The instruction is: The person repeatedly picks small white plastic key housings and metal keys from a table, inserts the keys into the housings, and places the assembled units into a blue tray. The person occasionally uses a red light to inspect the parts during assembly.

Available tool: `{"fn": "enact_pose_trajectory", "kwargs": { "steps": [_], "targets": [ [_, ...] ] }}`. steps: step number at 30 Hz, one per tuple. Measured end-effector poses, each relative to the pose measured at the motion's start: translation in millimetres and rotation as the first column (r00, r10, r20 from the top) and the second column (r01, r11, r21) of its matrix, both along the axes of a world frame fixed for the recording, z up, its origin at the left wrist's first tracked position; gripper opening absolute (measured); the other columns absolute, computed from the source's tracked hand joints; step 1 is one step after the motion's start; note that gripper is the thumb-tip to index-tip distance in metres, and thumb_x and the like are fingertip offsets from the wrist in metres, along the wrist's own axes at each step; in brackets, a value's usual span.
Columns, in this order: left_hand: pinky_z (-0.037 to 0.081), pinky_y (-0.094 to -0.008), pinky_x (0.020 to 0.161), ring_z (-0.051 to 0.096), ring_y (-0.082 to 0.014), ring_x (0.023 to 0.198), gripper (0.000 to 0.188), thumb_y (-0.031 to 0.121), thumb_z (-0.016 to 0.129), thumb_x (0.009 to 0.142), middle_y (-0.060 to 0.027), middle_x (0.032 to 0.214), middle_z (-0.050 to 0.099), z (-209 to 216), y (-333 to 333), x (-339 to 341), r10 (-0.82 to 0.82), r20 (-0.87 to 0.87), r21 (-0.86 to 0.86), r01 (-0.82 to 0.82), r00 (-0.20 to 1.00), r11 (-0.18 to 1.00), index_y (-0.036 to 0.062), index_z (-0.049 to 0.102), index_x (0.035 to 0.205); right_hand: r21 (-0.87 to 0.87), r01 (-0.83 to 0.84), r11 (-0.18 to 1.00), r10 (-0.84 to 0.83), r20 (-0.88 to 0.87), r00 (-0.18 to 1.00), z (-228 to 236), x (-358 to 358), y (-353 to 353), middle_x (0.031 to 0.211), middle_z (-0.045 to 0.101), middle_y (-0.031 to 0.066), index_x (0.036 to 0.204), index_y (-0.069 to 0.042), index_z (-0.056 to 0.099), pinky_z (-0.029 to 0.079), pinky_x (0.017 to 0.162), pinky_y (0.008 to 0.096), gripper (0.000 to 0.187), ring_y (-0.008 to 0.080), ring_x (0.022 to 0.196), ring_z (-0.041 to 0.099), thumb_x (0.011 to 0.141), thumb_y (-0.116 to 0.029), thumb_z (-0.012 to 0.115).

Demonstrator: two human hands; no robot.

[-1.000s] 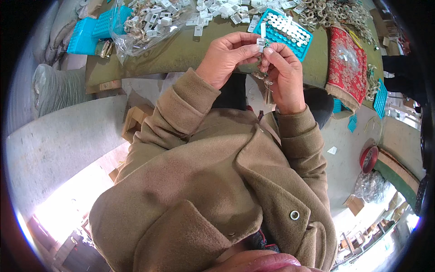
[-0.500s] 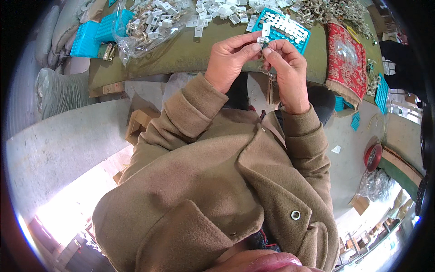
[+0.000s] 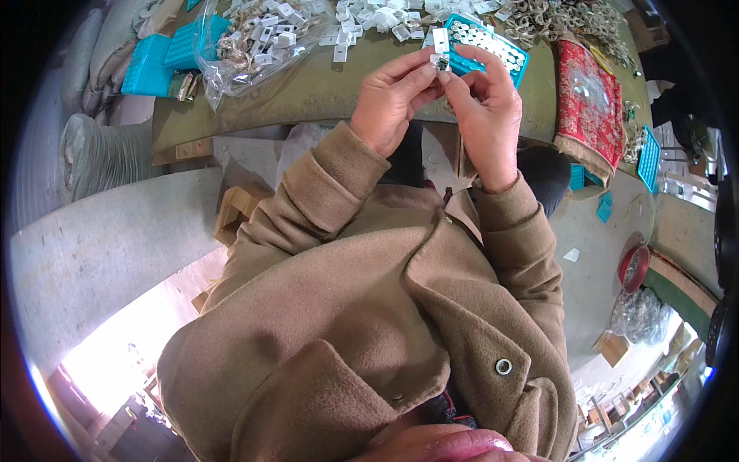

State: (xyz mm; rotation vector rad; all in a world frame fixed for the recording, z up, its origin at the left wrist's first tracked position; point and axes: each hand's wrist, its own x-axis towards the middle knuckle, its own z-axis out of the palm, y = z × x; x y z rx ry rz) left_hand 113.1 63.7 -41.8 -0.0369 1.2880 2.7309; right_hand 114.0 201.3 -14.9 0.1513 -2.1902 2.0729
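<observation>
My left hand (image 3: 391,98) pinches a small white card (image 3: 440,41) that stands up above the fingertips, at the table's near edge. At the card's lower end is a small piece, part clear and part dark (image 3: 443,65), too small to name. My right hand (image 3: 488,112) meets it from the other side, with thumb and bent forefinger at the dark piece. Its other fingers are curled and partly hidden. Just behind both hands a blue tray (image 3: 520,77) holds rows of round white pieces (image 3: 493,48).
Loose white cards (image 3: 385,15) lie across the table (image 3: 339,96). A clear bag (image 3: 254,58) of similar pieces and blue trays (image 3: 146,68) are at left. A tangled heap (image 3: 566,19) and a red patterned cloth (image 3: 589,100) are at right. A cardboard box (image 3: 240,209) is below.
The white card and both hands have shifted slightly left. My right forefinger has lifted and arched more. The strand that hung below the fingers no longer shows.
</observation>
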Motion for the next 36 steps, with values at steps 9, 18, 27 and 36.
{"fn": "enact_pose_trajectory", "kwargs": {
  "steps": [9,18,27,36],
  "targets": [
    [0.056,-0.0325,0.089,0.065,-0.0179,0.098,0.030,0.005,0.058,0.098,-0.0102,0.112,0.066,0.2,-0.8,0.1,0.010,0.038,-0.012,-0.010,0.999,1.000,-0.0025,0.060,0.127,0.153,0.102,0.983,-0.077,-0.161,0.984,-9.8,3.7,-6.2,0.070,0.062,-0.0003,0.105,-0.005,0.069,0.046,0.059,0.0205,0.019,0.0028,0.065,0.055,0.086,-0.002,0.067],
    [0.056,-0.0301,0.088,0.065,-0.0148,0.097,0.029,0.005,0.059,0.097,-0.0098,0.112,0.068,-1.1,-6.1,-3.0,0.009,-0.104,-0.210,-0.030,0.995,0.977,-0.0006,0.063,0.125,-0.214,-0.106,0.971,0.118,0.045,0.992,-11.1,-3.4,1.6,0.073,0.061,-0.0045,0.095,0.001,0.066,0.040,0.057,0.0164,0.007,0.0009,0.066,0.052,0.089,-0.002,0.065],
    [0.057,-0.0247,0.075,0.067,-0.0102,0.083,0.026,0.010,0.063,0.096,-0.0061,0.097,0.072,7.9,-1.2,-8.1,0.053,-0.240,-0.403,-0.150,0.969,0.903,-0.0004,0.067,0.120,-0.268,-0.201,0.942,0.237,0.110,0.965,-2.3,-23.3,14.4,0.068,0.056,-0.0068,0.092,-0.004,0.061,0.033,0.051,0.0173,0.006,-0.0008,0.059,0.044,0.088,-0.004,0.066],
    [0.055,-0.0231,0.067,0.070,-0.0129,0.082,0.023,0.021,0.066,0.094,-0.0059,0.095,0.072,21.9,-12.9,-6.6,0.021,0.113,-0.404,0.027,0.993,0.914,0.0014,0.071,0.105,-0.279,-0.238,0.930,0.274,0.096,0.957,-11.5,-18.8,16.1,0.076,0.059,-0.0044,0.096,-0.005,0.060,0.038,0.056,0.0172,0.012,0.0005,0.067,0.050,0.087,-0.002,0.067]
  ]
}}
